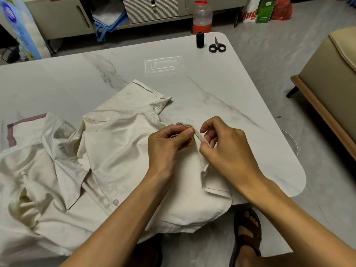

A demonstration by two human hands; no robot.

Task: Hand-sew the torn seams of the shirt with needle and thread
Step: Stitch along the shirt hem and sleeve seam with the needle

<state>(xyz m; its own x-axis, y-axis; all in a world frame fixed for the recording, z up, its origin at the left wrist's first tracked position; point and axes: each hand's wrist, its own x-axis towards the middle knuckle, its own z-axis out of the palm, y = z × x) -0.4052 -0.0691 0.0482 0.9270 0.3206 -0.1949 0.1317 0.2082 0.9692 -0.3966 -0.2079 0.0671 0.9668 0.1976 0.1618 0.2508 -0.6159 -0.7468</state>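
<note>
We look down on a cream shirt (119, 143) spread crumpled over a pale marble table (192, 74). Its near and left parts run off the edge of the picture, and some of it hangs over the table's near edge.

Both hands meet at the shirt's right side. The left hand (167, 143) pinches a thin dark needle (183, 125) between thumb and fingertip. Only the needle's far end shows past the fingers. We cannot make out any thread on the needle.

The right hand (225, 147), just beside the left, has its fingers curled and pinches a narrow raised fold of the shirt's edge. The cloth under both hands is hidden, so we cannot see the torn seam itself.

At the table's far corner a spool of black thread (200, 39) stands upright, with small black scissors (217, 46) lying just beside it. A plastic bottle (202, 16) stands behind them. Below the table edge we see a foot (247, 234) in a brown sandal.
</note>
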